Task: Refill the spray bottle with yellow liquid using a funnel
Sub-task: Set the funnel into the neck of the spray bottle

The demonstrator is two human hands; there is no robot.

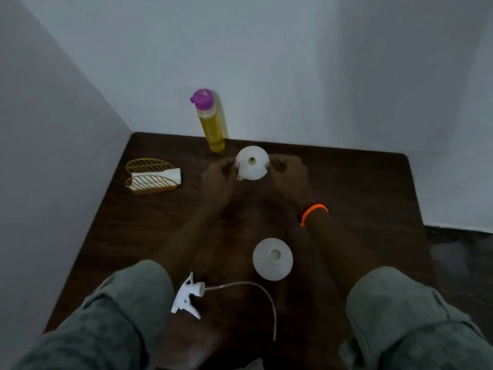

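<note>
— What do we see on the dark wooden table [360, 188]?

— Our left hand [217, 180] and right hand [288, 173] grip a white funnel [252, 162] by its rim, wide end toward us. Behind it a bottle of yellow liquid [212, 126] with a purple cap stands against the wall.

— And closer to us?

— The open spray bottle [272, 259] stands upright; its trigger sprayer head [188, 297] lies beside it, tube trailing. A gold wire napkin holder [152, 176] sits far left.

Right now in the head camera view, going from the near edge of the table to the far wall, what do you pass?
Spray trigger head → open spray bottle → white funnel held in both hands → bottle of yellow liquid.
</note>
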